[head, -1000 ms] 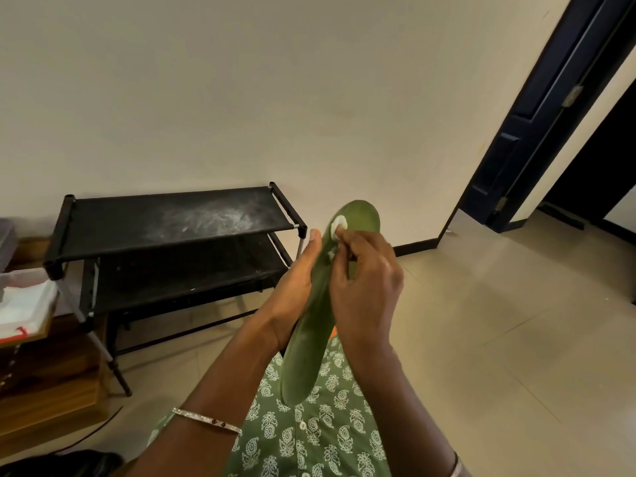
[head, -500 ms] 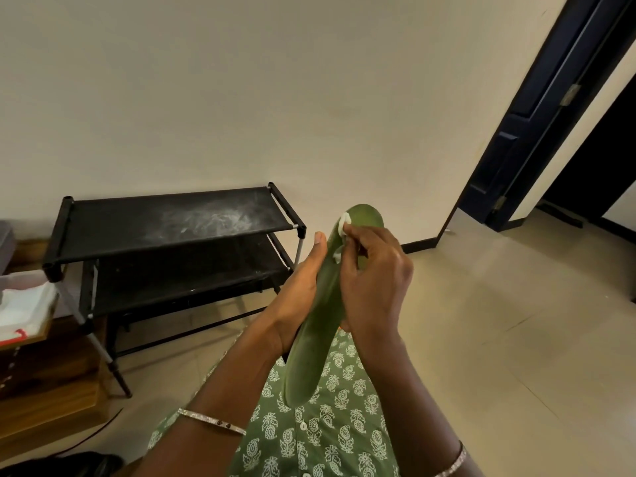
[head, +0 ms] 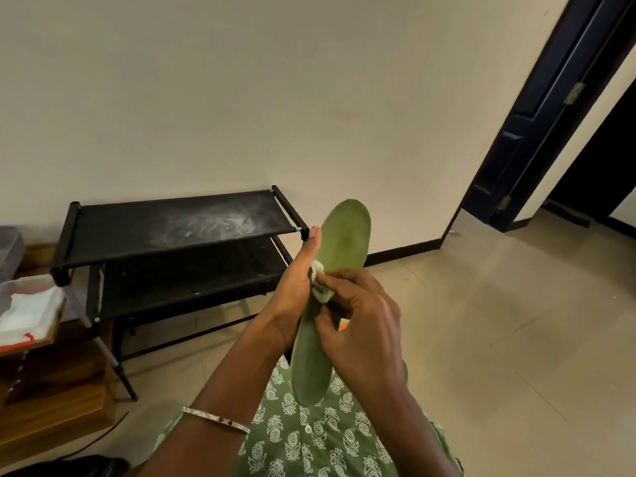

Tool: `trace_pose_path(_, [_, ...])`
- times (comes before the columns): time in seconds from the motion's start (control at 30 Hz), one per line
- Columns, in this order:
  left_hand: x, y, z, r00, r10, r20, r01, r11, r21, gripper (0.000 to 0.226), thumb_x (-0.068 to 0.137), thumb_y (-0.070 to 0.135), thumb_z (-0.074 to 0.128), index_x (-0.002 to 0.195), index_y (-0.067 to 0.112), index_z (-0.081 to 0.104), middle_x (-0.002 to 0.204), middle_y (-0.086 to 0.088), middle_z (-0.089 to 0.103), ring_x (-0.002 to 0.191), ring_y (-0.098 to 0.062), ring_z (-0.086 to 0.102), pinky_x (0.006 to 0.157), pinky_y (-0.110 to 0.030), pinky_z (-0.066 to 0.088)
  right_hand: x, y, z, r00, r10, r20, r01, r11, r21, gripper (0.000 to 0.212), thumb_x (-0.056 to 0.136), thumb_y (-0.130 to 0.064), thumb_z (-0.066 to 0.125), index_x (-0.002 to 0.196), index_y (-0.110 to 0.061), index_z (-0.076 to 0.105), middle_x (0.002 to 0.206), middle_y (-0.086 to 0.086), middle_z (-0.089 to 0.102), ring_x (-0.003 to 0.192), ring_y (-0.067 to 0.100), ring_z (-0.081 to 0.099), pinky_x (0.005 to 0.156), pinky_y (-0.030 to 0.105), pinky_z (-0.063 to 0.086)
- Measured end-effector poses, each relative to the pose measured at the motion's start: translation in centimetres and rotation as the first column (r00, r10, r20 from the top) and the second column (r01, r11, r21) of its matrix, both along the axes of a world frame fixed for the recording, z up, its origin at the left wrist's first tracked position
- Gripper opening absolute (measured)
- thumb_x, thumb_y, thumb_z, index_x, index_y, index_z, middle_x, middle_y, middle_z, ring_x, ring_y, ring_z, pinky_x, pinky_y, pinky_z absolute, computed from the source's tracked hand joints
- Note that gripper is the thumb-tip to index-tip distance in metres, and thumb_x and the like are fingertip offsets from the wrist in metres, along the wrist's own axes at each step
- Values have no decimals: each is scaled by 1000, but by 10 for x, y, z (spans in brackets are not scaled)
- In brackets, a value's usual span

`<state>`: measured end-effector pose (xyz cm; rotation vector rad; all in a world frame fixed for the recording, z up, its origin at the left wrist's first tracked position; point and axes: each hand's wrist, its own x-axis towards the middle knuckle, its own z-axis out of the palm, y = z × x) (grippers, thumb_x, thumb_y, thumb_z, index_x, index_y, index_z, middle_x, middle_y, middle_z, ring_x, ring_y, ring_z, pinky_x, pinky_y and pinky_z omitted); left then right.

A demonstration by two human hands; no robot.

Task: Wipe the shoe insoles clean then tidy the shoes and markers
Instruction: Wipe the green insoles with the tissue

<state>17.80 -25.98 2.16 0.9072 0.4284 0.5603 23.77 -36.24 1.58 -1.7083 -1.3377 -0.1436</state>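
Note:
A long green shoe insole point(head: 346, 235) stands nearly upright in front of me, toe end up. My left hand point(head: 292, 297) holds it from the left side, thumb along its edge, fingers hidden behind it. My right hand point(head: 358, 325) pinches a small white wad of wipe point(head: 320, 287) and presses it against the insole's middle. No shoes or markers are in sight.
A black two-tier shoe rack point(head: 179, 228) with a dusty top shelf stands against the wall at left. A wooden stand with a white tray point(head: 27, 304) sits at far left. A dark door point(head: 537, 132) opens at right over beige floor tiles point(head: 499, 321).
My right hand has slid the white wipe down from the insole's toe end to its middle. The left hand keeps its hold on the insole.

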Motion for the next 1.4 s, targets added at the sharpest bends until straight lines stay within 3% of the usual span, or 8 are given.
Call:
trace_pose_path(0.23, [-4,-6,5,998,-66,-12,66,998,2,63,94,57,49,127,6,65,105,-14,74,92,-24,72,81,-36,59,15,10,11,955,-174,240,161,984,71,18,78,-7,80,95,-15,79,92,-2,75,80,13,64,72,17,46])
trace_pose_path(0.4, [-1,-4,3,999,-43,-5,43,998,48,60,97,58,39,140,19,55,128,-16,66,99,-34,69,80,-50,57,46,29,18,946,-267,184,248,961,119,13,82,-20,79,95,-20,79,87,-4,75,84,20,58,72,41,50])
trace_pose_path(0.53, [-5,-2,4,999,32,-28,-31,998,60,66,93,61,47,120,2,61,113,-19,64,100,-32,64,96,-50,52,28,20,1,954,-194,229,172,979,114,15,82,-16,78,97,-19,79,90,-6,74,81,15,53,71,33,44])
trace_pose_path(0.67, [-3,-1,3,994,62,-90,-50,991,125,87,63,86,66,115,18,50,117,-10,49,102,-30,50,113,-57,36,14,11,-13,964,-145,224,132,989,74,15,83,-17,76,97,-21,78,94,-10,72,85,11,53,77,27,38])
trace_pose_path(0.8, [-2,-2,1,999,-4,-39,7,997,81,74,96,64,42,125,-1,61,120,-20,65,109,-34,63,97,-46,52,29,21,0,952,-221,212,204,974,101,13,80,-14,78,92,-17,77,92,-5,72,87,15,56,72,24,38])
trace_pose_path(1.0, [-2,-6,7,993,-114,30,111,990,92,60,99,62,28,128,26,66,129,-13,66,102,-43,68,63,-42,60,59,30,27,961,-273,45,248,923,295,5,84,-11,73,88,-14,71,92,-2,65,73,11,64,61,30,54])
trace_pose_path(1.33, [-4,-3,6,996,-57,68,57,998,-11,67,97,61,35,135,11,59,118,-13,70,100,-26,69,77,-45,60,44,34,2,980,-126,154,106,986,133,11,86,-11,74,96,-10,77,111,3,70,99,21,64,86,12,46])
trace_pose_path(1.4, [-7,-1,6,997,-34,70,39,997,-62,69,97,61,36,134,7,59,116,-16,68,101,-26,69,75,-40,61,38,30,-1,985,-76,158,60,993,106,14,87,-8,72,99,-11,77,108,1,72,99,18,64,83,26,55])
